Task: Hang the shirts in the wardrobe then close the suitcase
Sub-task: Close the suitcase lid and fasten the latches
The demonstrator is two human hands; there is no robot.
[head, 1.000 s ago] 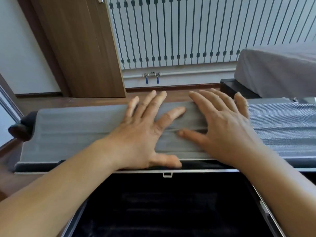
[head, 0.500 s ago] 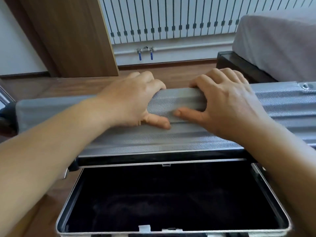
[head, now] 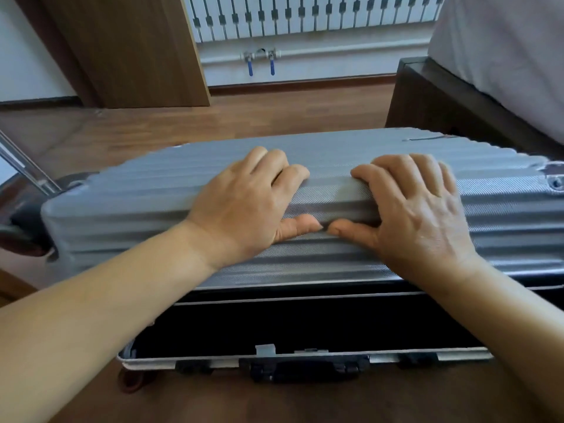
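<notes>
A grey ribbed hard-shell suitcase lies on the wooden floor in front of me. Its lid [head: 128,206] is raised partway and tilts toward me over the black-lined lower half [head: 305,328]. My left hand [head: 244,206] grips the lid's upper edge, fingers curled over the far side, thumb on the near face. My right hand [head: 409,206] grips the same edge beside it, and the two thumbs nearly touch. A silver front rim [head: 457,355] with dark latches and a handle [head: 305,372] faces me. No shirts are visible.
A bed with a grey cover [head: 503,56] on a dark frame [head: 433,111] stands at the right. A wooden panel [head: 131,50] rises at the back left, beside a white radiator [head: 305,16] with blue valves. A metal pole [head: 27,166] slants in at the left.
The lid has swung up and toward me, narrowing the opening. My hands went from lying flat on it to gripping its upper edge with curled fingers.
</notes>
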